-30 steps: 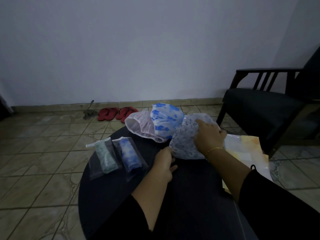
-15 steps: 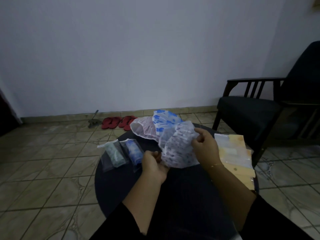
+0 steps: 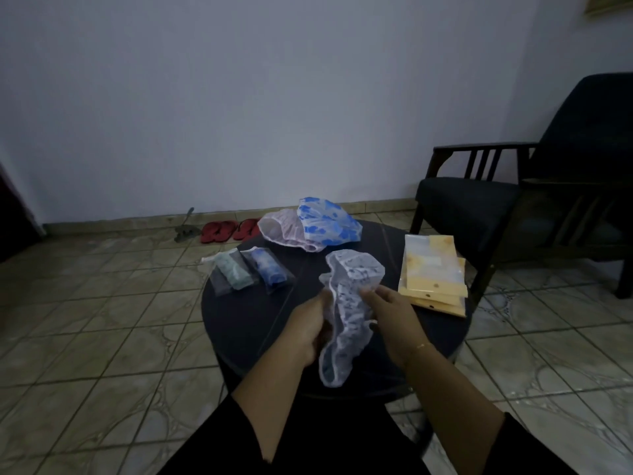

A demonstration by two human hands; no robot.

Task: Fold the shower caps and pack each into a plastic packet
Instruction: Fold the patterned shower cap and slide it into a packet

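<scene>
- Shower cap [image 3: 346, 313], white with a dark speckled print, held above the near half of the round dark table [image 3: 239, 320], lower centre of frame; elastic edge hangs toward the near rim.
- Left hand [image 3: 308, 329]: fingers curled around the cap's left edge.
- Right hand [image 3: 394, 318]: fingertips pinch the cap's right side.
- Left of centre: two filled packets [image 3: 251, 274] lying side by side, one green, one blue.
- Right: stack of empty packets [image 3: 432, 274].
- Far edge: pink cap [image 3: 281, 231] touching blue-print cap [image 3: 329, 219].
- Upper right: dark armchair [image 3: 513, 200].
</scene>
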